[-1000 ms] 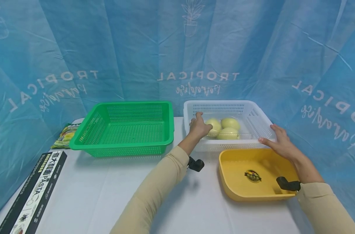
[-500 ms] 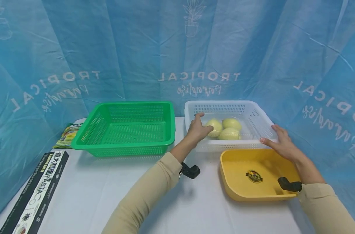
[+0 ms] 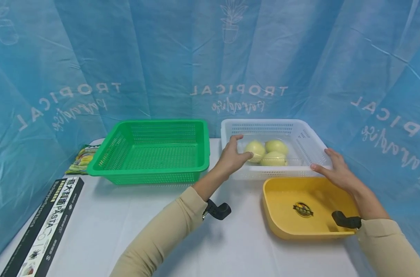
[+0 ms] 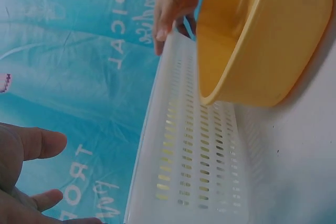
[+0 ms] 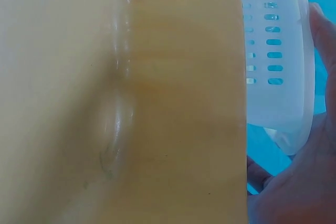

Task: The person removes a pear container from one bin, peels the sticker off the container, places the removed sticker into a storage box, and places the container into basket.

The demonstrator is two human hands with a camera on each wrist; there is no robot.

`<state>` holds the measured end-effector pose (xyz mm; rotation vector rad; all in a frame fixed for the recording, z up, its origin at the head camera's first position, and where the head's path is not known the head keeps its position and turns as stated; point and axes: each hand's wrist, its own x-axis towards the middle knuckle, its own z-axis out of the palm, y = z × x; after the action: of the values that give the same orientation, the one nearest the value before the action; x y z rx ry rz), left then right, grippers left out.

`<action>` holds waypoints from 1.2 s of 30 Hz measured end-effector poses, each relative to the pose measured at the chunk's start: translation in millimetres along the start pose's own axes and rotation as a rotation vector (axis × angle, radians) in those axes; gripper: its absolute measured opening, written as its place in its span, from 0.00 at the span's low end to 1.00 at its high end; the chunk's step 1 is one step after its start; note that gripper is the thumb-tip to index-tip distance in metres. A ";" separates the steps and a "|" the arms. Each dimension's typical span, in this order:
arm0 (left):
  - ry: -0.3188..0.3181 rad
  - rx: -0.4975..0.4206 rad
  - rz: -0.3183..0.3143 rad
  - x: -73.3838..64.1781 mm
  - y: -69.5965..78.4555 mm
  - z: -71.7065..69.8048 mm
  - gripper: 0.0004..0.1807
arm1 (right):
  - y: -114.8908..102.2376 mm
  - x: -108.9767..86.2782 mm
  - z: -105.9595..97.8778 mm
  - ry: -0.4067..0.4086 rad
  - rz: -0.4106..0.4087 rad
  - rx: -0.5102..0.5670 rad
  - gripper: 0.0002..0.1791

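Note:
A white perforated basket [image 3: 308, 135] stands at the back right. Inside it, a clear plastic container [image 3: 294, 161] holds three pale yellow-green round fruits [image 3: 276, 147]. My left hand [image 3: 233, 157] hovers over the basket's front left corner, thumb and fingers spread with nothing between them. In the left wrist view its fingertips hang apart from the basket wall. My right hand [image 3: 339, 173] grips the basket's front right corner, thumb on the front rim and fingers along the side. The right wrist view shows the thumb against the rim [image 5: 308, 66].
A yellow tub [image 3: 282, 227] with a round logo sits just in front of the white basket, under my right forearm. To the left stands a green basket [image 3: 161, 170] with nothing in it. A long pasta box [image 3: 45, 227] and a colourful packet [image 3: 82, 159] lie at far left.
My left hand has drawn back slightly left and toward me, away from the fruits. The right hand keeps its grip on the basket's corner. The whole view has shifted slightly.

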<state>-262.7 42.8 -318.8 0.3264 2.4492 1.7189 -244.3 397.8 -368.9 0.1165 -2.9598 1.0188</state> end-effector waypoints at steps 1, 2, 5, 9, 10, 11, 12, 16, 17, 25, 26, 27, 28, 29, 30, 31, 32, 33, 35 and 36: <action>-0.003 -0.003 0.005 -1.3 -0.8 -1.0 0.37 | 0.5 -0.6 -0.4 0.000 0.000 0.000 0.52; -0.005 -0.006 0.010 -2.7 -1.5 -2.0 0.37 | 0.9 -1.2 -0.6 0.000 0.003 -0.001 0.52; -0.011 -0.015 0.026 -7.1 -3.6 -5.1 0.37 | 0.6 -2.4 -1.0 -0.006 0.015 -0.008 0.52; -0.019 -0.024 0.038 -13.8 -5.3 -10.3 0.36 | -2.2 -3.1 -2.1 -0.012 0.025 -0.057 0.53; -0.021 -0.024 0.040 -15.6 -5.3 -11.7 0.37 | -3.3 -3.3 -2.5 -0.011 0.027 -0.071 0.53; -0.021 -0.024 0.039 -17.3 -5.3 -13.2 0.37 | -4.5 -3.4 -2.9 -0.009 0.029 -0.088 0.53; -0.021 -0.024 0.040 -19.0 -5.1 -14.6 0.37 | -5.5 -3.4 -3.2 -0.006 0.030 -0.102 0.53; -0.003 -0.007 0.046 -25.1 -5.1 -21.5 0.36 | -9.1 -3.7 -4.2 0.001 0.035 -0.118 0.54; 0.002 -0.006 0.046 -26.8 -5.3 -23.5 0.36 | -9.5 -3.9 -4.5 0.007 0.033 -0.121 0.54; 0.020 -0.042 0.043 -42.0 -10.6 -47.2 0.35 | -17.6 -9.9 -11.9 0.074 0.011 -0.137 0.50; 0.023 -0.045 0.040 -44.2 -11.5 -50.5 0.35 | -20.9 -11.3 -12.3 0.088 0.009 -0.139 0.50; 0.028 -0.042 0.038 -46.2 -12.6 -53.7 0.35 | -24.4 -12.9 -12.9 0.096 0.006 -0.141 0.50; 0.032 -0.043 0.035 -48.4 -13.5 -57.0 0.35 | -28.5 -14.9 -13.3 0.104 0.002 -0.138 0.49; 0.036 -0.044 0.032 -50.8 -14.5 -60.3 0.34 | -33.3 -17.2 -13.5 0.112 -0.006 -0.136 0.49; 0.039 -0.046 0.032 -53.2 -15.7 -63.5 0.34 | -38.2 -19.6 -13.8 0.117 -0.011 -0.136 0.49; 0.044 -0.047 0.031 -55.8 -16.6 -66.5 0.34 | -42.7 -21.8 -13.6 0.123 -0.024 -0.137 0.49; 0.047 -0.046 0.030 -58.5 -17.7 -69.6 0.34 | -47.7 -24.0 -13.2 0.129 -0.035 -0.134 0.48; 0.051 -0.045 0.031 -61.2 -19.0 -72.4 0.34 | -52.2 -26.4 -12.5 0.134 -0.049 -0.132 0.48; 0.055 -0.039 0.035 -66.7 -21.6 -77.8 0.33 | -60.5 -30.1 -10.6 0.148 -0.085 -0.122 0.47; 0.056 -0.033 0.037 -69.5 -22.9 -80.1 0.33 | -64.2 -31.8 -9.3 0.157 -0.104 -0.119 0.46</action>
<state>-216.1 -55.1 -314.1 0.3260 2.4659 1.8051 -208.0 355.2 -323.2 0.1778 -2.8305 0.7983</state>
